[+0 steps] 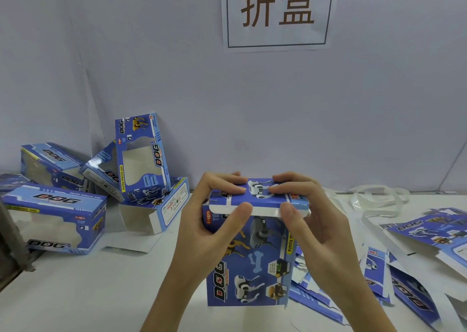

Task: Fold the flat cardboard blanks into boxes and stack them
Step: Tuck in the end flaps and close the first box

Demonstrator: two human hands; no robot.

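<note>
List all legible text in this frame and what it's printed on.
"折盒": wall sign
"DOG", "FUNNY M…" (cut off), "TO…" (cut off): box in hands
"DOG", "FUNNY MOVING DOG", "TOP": upright folded box
"DOG", "TOP": front-left folded box
"TOP", "DOG": flat blanks
Fine print on the tipped box: too small to read.

Soft, even, slightly cool light fills the scene, and the wall [328, 104] at 12 o'clock looks flat grey-lilac with no hot spots. Shadows are faint: a pale one under the folded boxes [60, 218] at 9 o'clock and a weak one beneath the hands at 6 o'clock. Wide-angle distortion bends the table [88, 293] edge and stretches the flat blanks [417, 268] at 3 o'clock, fine print is smeared throughout, and the clear plastic strips [374, 200] at 2 o'clock show mild glare.
</note>
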